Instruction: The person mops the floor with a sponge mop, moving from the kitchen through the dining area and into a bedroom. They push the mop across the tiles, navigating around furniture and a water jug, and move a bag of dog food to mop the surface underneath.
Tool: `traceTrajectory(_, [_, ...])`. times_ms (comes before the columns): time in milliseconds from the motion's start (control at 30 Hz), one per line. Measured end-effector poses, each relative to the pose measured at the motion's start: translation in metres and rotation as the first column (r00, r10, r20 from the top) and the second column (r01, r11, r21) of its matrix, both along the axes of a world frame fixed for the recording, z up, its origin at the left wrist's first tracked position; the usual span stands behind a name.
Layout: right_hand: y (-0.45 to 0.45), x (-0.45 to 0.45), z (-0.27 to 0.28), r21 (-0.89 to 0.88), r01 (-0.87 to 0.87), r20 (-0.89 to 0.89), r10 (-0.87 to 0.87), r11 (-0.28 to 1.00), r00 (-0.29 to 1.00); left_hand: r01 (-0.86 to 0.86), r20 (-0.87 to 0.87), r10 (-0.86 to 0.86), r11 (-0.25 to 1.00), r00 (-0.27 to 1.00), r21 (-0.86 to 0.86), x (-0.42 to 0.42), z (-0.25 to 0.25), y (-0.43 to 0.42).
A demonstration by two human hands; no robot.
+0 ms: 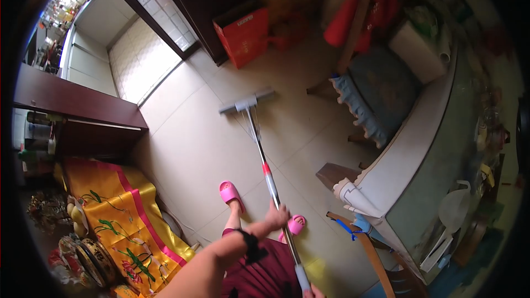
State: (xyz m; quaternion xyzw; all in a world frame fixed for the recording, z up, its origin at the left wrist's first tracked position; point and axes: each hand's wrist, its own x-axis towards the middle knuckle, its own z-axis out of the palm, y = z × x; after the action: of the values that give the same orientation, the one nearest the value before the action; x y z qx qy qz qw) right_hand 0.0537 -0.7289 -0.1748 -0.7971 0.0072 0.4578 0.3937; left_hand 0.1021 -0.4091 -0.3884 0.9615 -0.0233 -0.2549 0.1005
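1. Bright white light comes from the upper left, overexposing that corner.
2. The pale floor (185, 146) shows a soft sheen; top centre and right edge fall dim.
3. The mop head (247, 102) blurs slightly at its ends.
4. Wide-angle distortion curves the table (428, 157); black vignetting rounds the corners.

Head camera: one view, from the person's own head — looking forward and steeply down
Pale beige tiled floor (182, 132): mid-frame
Bare left forearm (201, 267): nearest, large at the bottom edge
Long silver-and-grey mop (266, 169): runs away from the lens
Frame: wide, curved, black-cornered
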Motion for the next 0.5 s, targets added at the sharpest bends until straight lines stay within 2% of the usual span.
traceTrajectory(33, [0.037, 0.026, -0.011, 0.031, 0.113, -0.18, -0.106, 0.993, 0.978, -0.017, -0.013, 0.018, 0.999, 1.0, 0.027, 0.02, -0.013, 0.031])
traceTrajectory(67, [0.093, 0.069, -0.005, 0.036, -0.038, -0.246, 0.046, 0.999, 0.968, -0.054, 0.046, 0.049, 0.99, 0.998, 0.127, 0.039, -0.02, 0.059])
traceTrajectory(100, [0.113, 0.082, -0.027, 0.058, -0.004, -0.238, 0.018, 0.998, 0.971, -0.074, 0.078, 0.063, 0.988, 0.995, 0.138, 0.059, -0.027, 0.09])
traceTrajectory(133, [0.14, 0.099, -0.035, 0.092, 0.022, -0.266, 0.003, 0.996, 0.964, -0.11, 0.011, 0.11, 0.982, 0.994, 0.156, 0.081, -0.023, 0.117])
traceTrajectory(200, [0.18, 0.122, -0.046, 0.113, 0.058, -0.306, -0.021, 0.992, 0.952, -0.177, 0.12, 0.164, 0.978, 0.979, 0.11, 0.101, -0.031, 0.154])
traceTrajectory(233, [0.184, 0.127, -0.052, 0.101, 0.07, -0.318, -0.034, 0.992, 0.947, -0.168, 0.094, 0.161, 0.983, 0.982, 0.077, 0.103, -0.033, 0.152])
traceTrajectory(300, [0.153, 0.121, -0.066, 0.089, 0.1, -0.342, -0.063, 0.991, 0.938, -0.159, 0.036, 0.159, 0.987, 0.987, 0.009, 0.103, -0.036, 0.138])
traceTrajectory(333, [0.134, 0.117, -0.07, 0.088, 0.11, -0.353, -0.072, 0.99, 0.933, -0.142, 0.025, 0.14, 0.984, 0.99, 0.108, 0.099, -0.045, 0.111])
traceTrajectory(367, [0.104, 0.111, -0.073, 0.057, 0.147, -0.378, -0.115, 0.988, 0.919, -0.071, -0.009, 0.072, 0.989, 0.997, 0.131, 0.097, -0.04, 0.085])
traceTrajectory(400, [0.066, 0.101, -0.073, 0.021, 0.188, -0.405, -0.164, 0.982, 0.9, -0.027, 0.026, 0.024, 0.992, 0.999, 0.126, 0.087, -0.066, 0.051])
traceTrajectory(467, [-0.001, 0.087, -0.04, -0.084, 0.17, -0.356, -0.189, 0.982, 0.915, 0.062, -0.006, -0.062, 0.992, 0.998, 0.111, 0.076, -0.042, -0.029])
traceTrajectory(500, [-0.058, 0.072, -0.039, -0.061, 0.057, -0.355, -0.075, 0.997, 0.932, 0.055, 0.049, -0.057, 0.997, 0.997, 0.045, 0.064, -0.039, -0.074])
